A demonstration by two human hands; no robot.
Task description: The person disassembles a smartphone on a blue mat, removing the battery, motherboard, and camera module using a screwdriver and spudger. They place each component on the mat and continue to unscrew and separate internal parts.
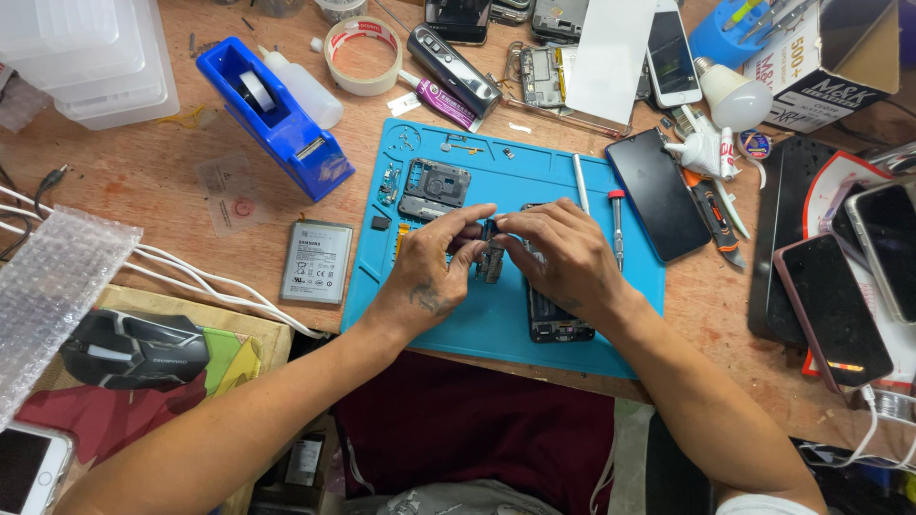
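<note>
Both hands met over blue mat [496, 315]: left hand [431, 277] and right hand [563, 257] pinched small phone part [490, 259], lifted for close work; screwdriver [617, 227] parked just right.

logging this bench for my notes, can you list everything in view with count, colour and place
circuit board: 1, dark, pinched between both hands over the mat
repair mat: 1, blue, centre of wooden table
phone frame: 1, grey, upper left of mat
opened phone: 1, black, on mat under the right hand
screwdriver: 1, red-capped, right side of mat
phone battery: 1, silver, left of mat
tape dispenser: 1, blue, upper left
tape roll: 1, beige, top centre
light bulb: 1, white, upper right
computer mouse: 1, black, lower left
bubble wrap: 1 sheet, clear, far left
left hand: 1, on the board
right hand: 1, on the board
</note>
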